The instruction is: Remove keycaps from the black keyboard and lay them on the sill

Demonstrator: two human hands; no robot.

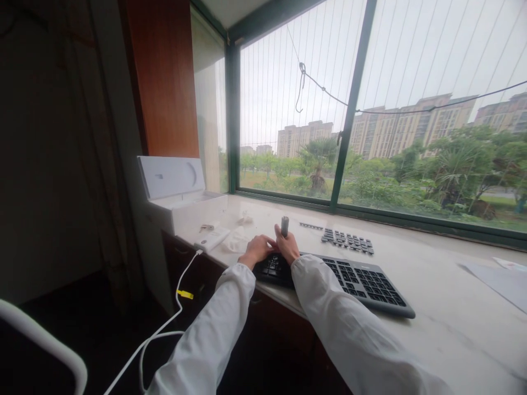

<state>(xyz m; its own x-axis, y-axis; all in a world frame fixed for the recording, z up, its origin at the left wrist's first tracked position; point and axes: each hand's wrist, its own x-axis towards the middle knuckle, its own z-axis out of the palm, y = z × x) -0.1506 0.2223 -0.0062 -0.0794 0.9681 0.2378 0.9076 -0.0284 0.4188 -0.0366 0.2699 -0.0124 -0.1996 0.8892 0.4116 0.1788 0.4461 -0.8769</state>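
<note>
A dark keyboard lies on a pale stone windowsill. Both my arms, in white sleeves, reach to its left end. My right hand is closed around a small grey cylindrical tool held upright over the keys. My left hand rests with curled fingers on the keyboard's left corner; what it grips, if anything, is hidden. Behind the keyboard, loose dark keycaps are laid out in rows on the sill.
An open white box stands at the sill's left end, with a white charger and its cable hanging down. Paper sheets lie at the right. A large window is behind. A white chair edge shows lower left.
</note>
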